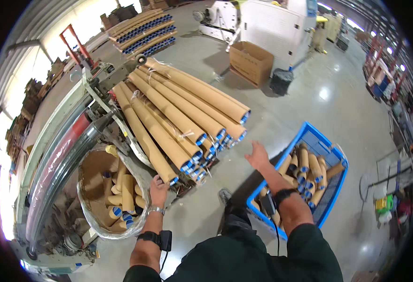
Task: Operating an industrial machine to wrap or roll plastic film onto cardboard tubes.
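Observation:
Long brown cardboard tubes (pixel 187 98) with blue-lined ends lie in a sloping stack before me. My left hand (pixel 158 191) is at the near end of the leftmost long tube (pixel 146 143), fingers closed against that end and partly hidden. Over the floor, to the right of the stack's near ends, my right hand (pixel 257 156) is held out with fingers apart and nothing in it. Beneath my right forearm stands a blue plastic crate (pixel 326 202) of short cardboard tubes (pixel 304 160). A round, plastic-lined bin (pixel 87 181) left of my left hand holds more short tubes (pixel 127 192).
A machine frame with rollers (pixel 65 160) runs along the left side. Farther off are another tube stack (pixel 143 33), a cardboard box (pixel 251 63), a black bin (pixel 280 81) and a white machine cabinet (pixel 272 28). Grey floor (pixel 319 108) stretches between them.

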Demonstrator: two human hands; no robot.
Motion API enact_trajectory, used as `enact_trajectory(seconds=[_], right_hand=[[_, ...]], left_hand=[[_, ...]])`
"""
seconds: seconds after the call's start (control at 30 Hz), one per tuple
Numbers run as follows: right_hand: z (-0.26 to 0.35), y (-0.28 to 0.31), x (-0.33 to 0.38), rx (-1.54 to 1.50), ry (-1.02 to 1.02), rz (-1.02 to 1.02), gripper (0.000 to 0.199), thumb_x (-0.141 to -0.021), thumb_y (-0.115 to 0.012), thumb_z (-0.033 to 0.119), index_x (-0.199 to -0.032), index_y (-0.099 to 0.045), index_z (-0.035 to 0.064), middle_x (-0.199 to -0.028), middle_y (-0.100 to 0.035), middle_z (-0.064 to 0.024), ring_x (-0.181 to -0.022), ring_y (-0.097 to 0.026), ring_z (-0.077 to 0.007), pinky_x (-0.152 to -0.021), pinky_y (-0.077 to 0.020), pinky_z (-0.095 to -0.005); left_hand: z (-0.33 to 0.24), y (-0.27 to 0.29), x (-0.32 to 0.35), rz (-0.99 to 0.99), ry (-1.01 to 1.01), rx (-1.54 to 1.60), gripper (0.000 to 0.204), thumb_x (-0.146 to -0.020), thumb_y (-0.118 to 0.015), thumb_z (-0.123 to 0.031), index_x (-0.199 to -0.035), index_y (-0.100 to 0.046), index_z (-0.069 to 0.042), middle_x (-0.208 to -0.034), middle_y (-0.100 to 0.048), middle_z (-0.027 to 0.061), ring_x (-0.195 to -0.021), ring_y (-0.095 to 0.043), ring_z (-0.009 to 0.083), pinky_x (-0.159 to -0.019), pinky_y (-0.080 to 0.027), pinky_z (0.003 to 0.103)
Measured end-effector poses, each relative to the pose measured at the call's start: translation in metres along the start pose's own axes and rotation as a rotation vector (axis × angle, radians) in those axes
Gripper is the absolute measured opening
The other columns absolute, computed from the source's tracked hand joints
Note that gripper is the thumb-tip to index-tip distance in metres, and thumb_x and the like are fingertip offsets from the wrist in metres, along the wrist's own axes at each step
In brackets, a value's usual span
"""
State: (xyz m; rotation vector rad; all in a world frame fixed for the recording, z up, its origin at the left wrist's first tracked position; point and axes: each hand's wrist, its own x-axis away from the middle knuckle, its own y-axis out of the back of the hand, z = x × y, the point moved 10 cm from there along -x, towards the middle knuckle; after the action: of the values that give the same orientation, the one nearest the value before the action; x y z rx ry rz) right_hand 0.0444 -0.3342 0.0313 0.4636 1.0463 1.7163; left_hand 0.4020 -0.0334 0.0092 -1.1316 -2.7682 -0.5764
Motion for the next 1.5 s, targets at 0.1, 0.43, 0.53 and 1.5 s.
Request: enact_trajectory(seconds=[0.1, 0.43, 0.53, 1.5], right_hand=[[0.024, -0.024, -0.124, 0.042, 0.038, -0.008, 0.065, -0.071, -0.072, 0.022, -0.127, -0.047, 0.0029, -0.124, -0.051, -0.0206, -0.115, -0.049, -0.0376, -0.097, -0.0412, -0.0429], [0.195, -0.129, -0.166, -0.256, 0.41, 0.263, 0.057, -0.074, -0.069, 0.02, -0.124, -0.05, 0.0026, -0.127, -0.051, -0.0187, -0.12, -0.047, -0.0345, -0.102, -0.0369, -0.0419], [0.258, -0.177, -0.115, -0.519, 0.361, 0.581, 0.053, -0.076, -0.068, 0.021, -0.122, -0.052, 0.0, -0.119, -0.056, -0.0215, -0.114, -0.053, -0.0349, -0.1, -0.0402, -0.0414], [0.101, 0.044, -0.31, -1.896, -0.215, -0.035, 0.065, -0.09, -0.048, 0.055, -0.133, -0.044, 0.0066, -0.133, -0.049, -0.0142, -0.121, -0.047, -0.0339, -0.103, -0.0365, -0.0533]], left_hand=[[0.045, 0.03, -0.039, -0.175, -0.105, -0.186, 0.076, -0.074, -0.076, -0.01, -0.134, -0.033, 0.006, -0.126, -0.052, 0.0246, -0.111, -0.056, 0.0298, -0.093, -0.046, 0.037], [0.096, 0.001, -0.089, -0.356, 0.192, -0.255, 0.101, -0.062, -0.085, -0.025, -0.135, -0.023, 0.007, -0.124, -0.055, 0.0219, -0.108, -0.058, 0.0264, -0.09, -0.047, 0.037], [0.105, 0.007, -0.073, -0.282, 0.268, -0.161, 0.087, -0.064, -0.083, -0.025, -0.129, -0.033, 0.006, -0.116, -0.06, 0.0197, -0.104, -0.06, 0.0258, -0.089, -0.047, 0.036], [-0.238, 0.063, -0.016, -0.324, -0.69, -0.815, 0.071, -0.064, -0.073, -0.009, -0.129, -0.044, -0.007, -0.115, -0.05, 0.0169, -0.114, -0.047, 0.0351, -0.104, -0.034, 0.046]])
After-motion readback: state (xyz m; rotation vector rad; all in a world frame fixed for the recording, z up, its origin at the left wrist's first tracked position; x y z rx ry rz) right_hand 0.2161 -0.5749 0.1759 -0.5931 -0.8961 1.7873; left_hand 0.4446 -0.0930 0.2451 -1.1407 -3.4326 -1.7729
